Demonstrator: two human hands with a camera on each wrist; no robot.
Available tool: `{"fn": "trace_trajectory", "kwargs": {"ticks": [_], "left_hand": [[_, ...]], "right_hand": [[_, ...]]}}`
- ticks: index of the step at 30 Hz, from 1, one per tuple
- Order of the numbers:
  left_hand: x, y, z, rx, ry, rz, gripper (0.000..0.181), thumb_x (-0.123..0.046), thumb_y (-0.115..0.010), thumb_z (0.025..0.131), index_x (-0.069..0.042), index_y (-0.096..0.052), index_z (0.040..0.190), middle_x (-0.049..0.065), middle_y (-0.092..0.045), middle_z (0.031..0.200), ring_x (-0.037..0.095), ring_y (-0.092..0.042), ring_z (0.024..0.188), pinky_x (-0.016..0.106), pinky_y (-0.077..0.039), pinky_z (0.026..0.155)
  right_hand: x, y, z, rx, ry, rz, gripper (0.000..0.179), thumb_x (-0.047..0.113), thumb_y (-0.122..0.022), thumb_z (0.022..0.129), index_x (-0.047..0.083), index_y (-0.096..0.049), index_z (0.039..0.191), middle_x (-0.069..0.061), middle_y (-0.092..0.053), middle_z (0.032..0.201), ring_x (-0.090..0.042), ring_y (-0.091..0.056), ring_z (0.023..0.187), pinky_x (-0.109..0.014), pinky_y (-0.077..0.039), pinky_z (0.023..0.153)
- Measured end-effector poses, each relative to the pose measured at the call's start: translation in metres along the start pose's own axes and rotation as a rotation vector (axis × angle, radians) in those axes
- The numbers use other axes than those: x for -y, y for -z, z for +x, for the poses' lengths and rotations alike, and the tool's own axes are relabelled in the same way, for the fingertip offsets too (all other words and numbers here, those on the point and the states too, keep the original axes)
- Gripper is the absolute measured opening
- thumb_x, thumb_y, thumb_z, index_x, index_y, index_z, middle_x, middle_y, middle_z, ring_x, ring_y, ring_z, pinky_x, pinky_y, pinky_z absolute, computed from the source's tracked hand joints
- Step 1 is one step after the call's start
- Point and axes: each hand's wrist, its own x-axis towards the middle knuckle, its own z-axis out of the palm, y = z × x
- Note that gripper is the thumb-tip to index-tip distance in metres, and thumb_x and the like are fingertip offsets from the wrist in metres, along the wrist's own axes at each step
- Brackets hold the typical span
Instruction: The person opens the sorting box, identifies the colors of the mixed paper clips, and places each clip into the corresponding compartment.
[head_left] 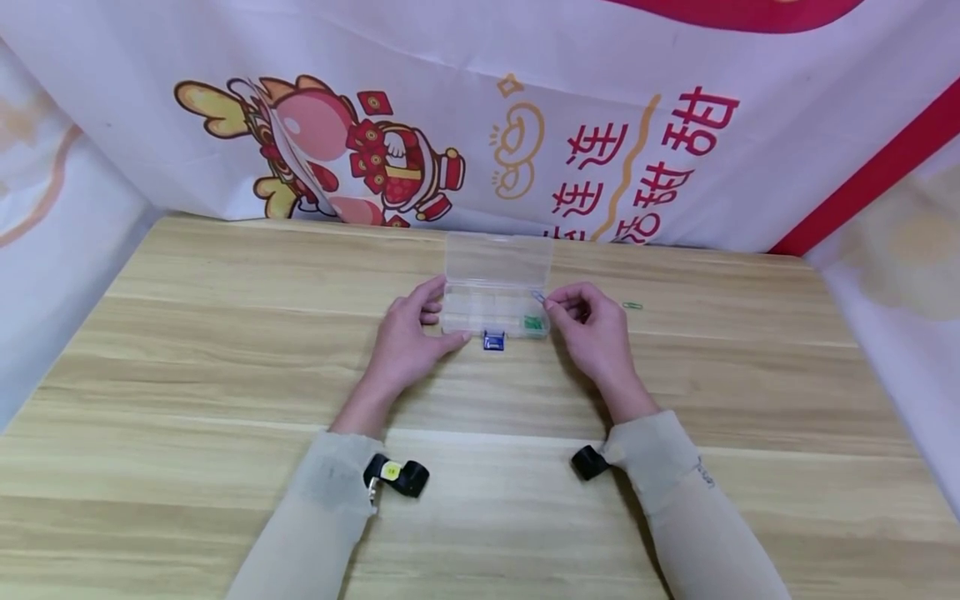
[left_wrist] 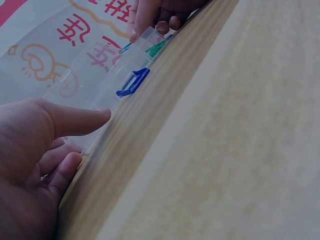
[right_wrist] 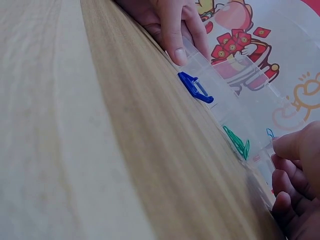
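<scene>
A clear plastic compartment box (head_left: 480, 323) stands near the back of the table, its transparent lid (head_left: 498, 260) raised behind it. A blue latch (head_left: 493, 341) hangs from the front edge. My left hand (head_left: 405, 342) grips the box's left end, thumb at the front edge and fingers along the side. Between thumb and finger, my right hand (head_left: 596, 333) pinches a blue paper clip (right_wrist: 270, 133) over the box's right end. Several green paper clips (right_wrist: 237, 142) lie in the front right compartment. The right hand's fingers partly hide the box's right end in the right wrist view.
One loose green paper clip (head_left: 633, 306) lies on the wooden table (head_left: 480, 500), to the right of the right hand. A white printed cloth (head_left: 487, 125) hangs along the back edge, close behind the raised lid. Cloth also borders the left and right sides.
</scene>
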Motion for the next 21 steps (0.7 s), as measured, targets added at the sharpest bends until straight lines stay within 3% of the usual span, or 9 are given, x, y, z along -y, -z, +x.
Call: {"fn": "trace_trajectory", "kwargs": {"ticks": [21], "left_hand": [[-0.0005,-0.0005,-0.0007,0.004,0.007,0.002,0.088,-0.019,-0.089,0.089,-0.02,-0.044,0.165,0.012,-0.061,0.142,0.03,-0.058,0.127,0.045,-0.052,0.114]], "right_hand": [[-0.0022,0.0008,-0.0019,-0.003,0.034,0.001,0.018,0.028,-0.071,0.105,0.015,-0.073,0.116,-0.006,-0.07,0.111,-0.023,-0.059,0.1,-0.034,-0.051,0.087]]}}
